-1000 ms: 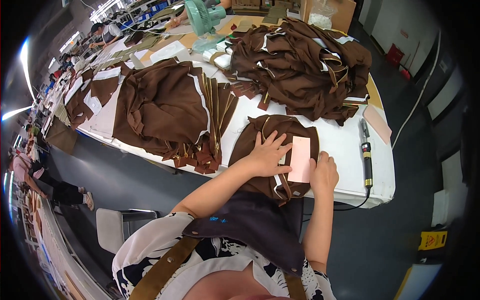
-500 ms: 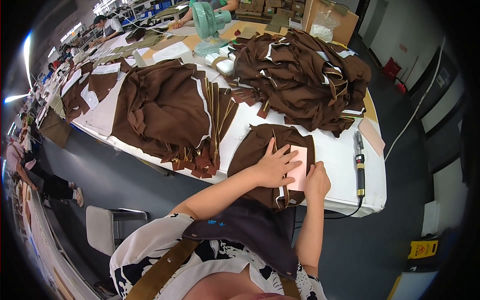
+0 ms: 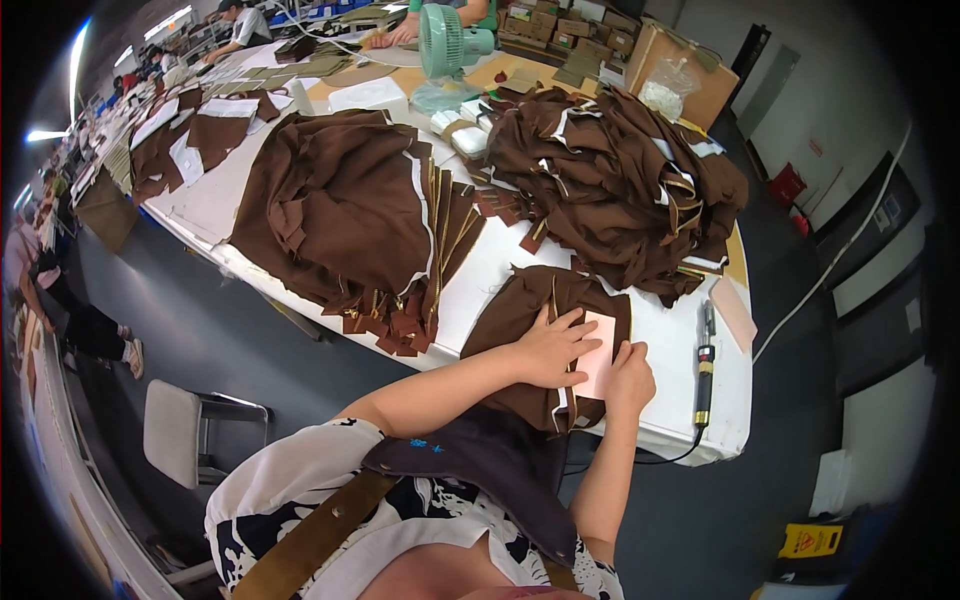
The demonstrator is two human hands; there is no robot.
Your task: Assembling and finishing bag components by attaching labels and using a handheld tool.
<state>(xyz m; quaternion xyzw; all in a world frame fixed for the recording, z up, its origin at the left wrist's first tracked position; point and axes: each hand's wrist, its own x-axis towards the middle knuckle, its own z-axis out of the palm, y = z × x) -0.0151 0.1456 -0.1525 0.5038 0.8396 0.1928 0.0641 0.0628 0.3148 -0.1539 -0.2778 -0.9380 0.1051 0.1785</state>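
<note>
In front of me a brown fabric piece (image 3: 512, 318) with white and gold-coloured edging lies on the white table. On it rests a pink rectangular card (image 3: 600, 345). My left hand (image 3: 552, 350) lies spread, its fingers partly over the card and the cloth. At the card's right side my right hand (image 3: 630, 378) is closed, thumb and fingers pinching the fabric's edge; the pinched spot itself is mostly hidden. A pen-shaped tool (image 3: 705, 375) with a black handle and a cable lies to the right, apart from both hands.
Large brown fabric stacks with zippers stand at the left (image 3: 335, 205) and the far right (image 3: 610, 175). Another pink piece (image 3: 733, 312) lies by the table's right edge. Farther off are a green fan (image 3: 447, 42) and co-workers. A grey chair (image 3: 172, 430) stands left.
The whole view has shifted slightly, the table now sitting lower in the picture. Both hands keep nearly the same places on the fabric and card.
</note>
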